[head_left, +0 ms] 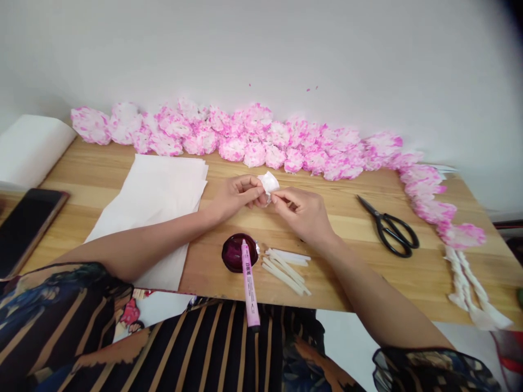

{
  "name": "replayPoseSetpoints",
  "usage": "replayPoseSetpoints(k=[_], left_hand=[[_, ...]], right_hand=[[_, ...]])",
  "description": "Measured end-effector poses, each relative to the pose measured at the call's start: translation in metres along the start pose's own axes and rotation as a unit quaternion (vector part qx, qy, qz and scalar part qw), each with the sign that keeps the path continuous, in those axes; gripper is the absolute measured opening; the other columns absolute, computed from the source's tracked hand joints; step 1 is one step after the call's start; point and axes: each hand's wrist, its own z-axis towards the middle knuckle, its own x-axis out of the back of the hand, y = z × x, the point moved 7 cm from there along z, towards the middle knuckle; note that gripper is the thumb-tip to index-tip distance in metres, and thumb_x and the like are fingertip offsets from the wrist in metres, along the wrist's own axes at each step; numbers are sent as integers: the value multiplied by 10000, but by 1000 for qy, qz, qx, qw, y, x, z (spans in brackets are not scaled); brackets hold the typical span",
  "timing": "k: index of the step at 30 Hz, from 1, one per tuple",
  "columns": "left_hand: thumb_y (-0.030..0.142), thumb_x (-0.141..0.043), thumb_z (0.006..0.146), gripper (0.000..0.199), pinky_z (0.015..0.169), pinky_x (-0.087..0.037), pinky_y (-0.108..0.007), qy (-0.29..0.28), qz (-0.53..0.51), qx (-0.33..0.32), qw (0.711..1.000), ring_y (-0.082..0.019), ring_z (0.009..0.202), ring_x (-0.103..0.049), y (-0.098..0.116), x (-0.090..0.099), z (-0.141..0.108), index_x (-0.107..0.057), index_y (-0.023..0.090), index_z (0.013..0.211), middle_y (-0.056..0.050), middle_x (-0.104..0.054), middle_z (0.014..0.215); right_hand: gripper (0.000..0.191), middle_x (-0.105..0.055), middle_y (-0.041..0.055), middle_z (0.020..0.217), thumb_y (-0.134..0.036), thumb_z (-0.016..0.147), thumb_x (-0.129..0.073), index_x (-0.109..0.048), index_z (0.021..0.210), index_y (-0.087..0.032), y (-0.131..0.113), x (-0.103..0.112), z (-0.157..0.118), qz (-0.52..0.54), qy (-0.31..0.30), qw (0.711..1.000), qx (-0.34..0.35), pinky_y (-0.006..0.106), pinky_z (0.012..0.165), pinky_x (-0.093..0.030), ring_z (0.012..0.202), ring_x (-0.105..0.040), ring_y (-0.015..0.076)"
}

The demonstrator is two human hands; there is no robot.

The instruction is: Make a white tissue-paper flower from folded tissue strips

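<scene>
Over the middle of the table both hands meet at a small crumpled piece of white tissue paper (269,181). My left hand (241,191) pinches its left side between thumb and fingers. On the lower right edge, the fingertips of my right hand (304,209) are closed on the same tissue. Just below the hands is a round dark dish of purple-red liquid (232,253). A pink marker pen (250,288) rests on the dish's rim, its other end reaching past the table's front edge. Several thin whitish sticks (286,269) lie right of the dish.
A stack of white paper sheets (159,188) lies left, partly under my left forearm. Pink-and-white paper flowers (232,148) line the wall and curve down the right, near twisted white paper strands (468,283). Black scissors (390,228), a phone (28,228) and a paper roll (35,147) surround the workspace.
</scene>
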Motion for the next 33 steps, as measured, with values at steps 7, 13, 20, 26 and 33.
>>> replayPoseSetpoints(k=[7, 13, 20, 26, 33], left_hand=[[329, -659, 847, 206, 662, -501, -223, -9, 8, -40, 999, -99, 687, -637, 5, -6, -1, -614, 135, 798, -30, -691, 750], [301, -650, 843, 179, 670, -493, -233, -13, 27, -48, 998, -104, 697, -626, 5, -6, -3, -630, 132, 789, -33, -679, 746], [308, -652, 834, 185, 681, -456, -240, 6, 92, -51, 994, -109, 718, -600, 3, -4, -3, -667, 136, 767, -30, -680, 764], [358, -653, 842, 230, 689, -455, -233, 4, 79, -38, 996, -103, 721, -602, 1, -5, -3, -682, 134, 796, -31, -695, 788], [330, -669, 807, 191, 698, -448, -234, 12, 78, -43, 996, -108, 730, -591, -4, -5, -2, -663, 141, 783, -22, -677, 776]], right_hand=[[180, -732, 7, 758, -208, 912, -581, -759, 888, -193, -1, 6, 0, 2, 26, 1000, -6, 239, 614, -415, 638, -601, 117], [177, -731, 4, 743, -211, 904, -586, -754, 850, -194, 0, -1, 0, 14, 3, 1000, -18, 244, 609, -410, 629, -599, 120], [178, -726, 3, 726, -185, 874, -584, -747, 802, -190, 2, -1, 0, -5, 12, 1000, -23, 243, 595, -394, 607, -583, 116], [185, -733, 2, 727, -198, 877, -584, -749, 794, -198, 5, 0, -1, 6, 13, 999, -40, 244, 591, -395, 601, -584, 117], [182, -732, 7, 732, -204, 871, -577, -743, 796, -209, 3, -2, -2, -2, 25, 999, -40, 248, 598, -409, 620, -599, 129]])
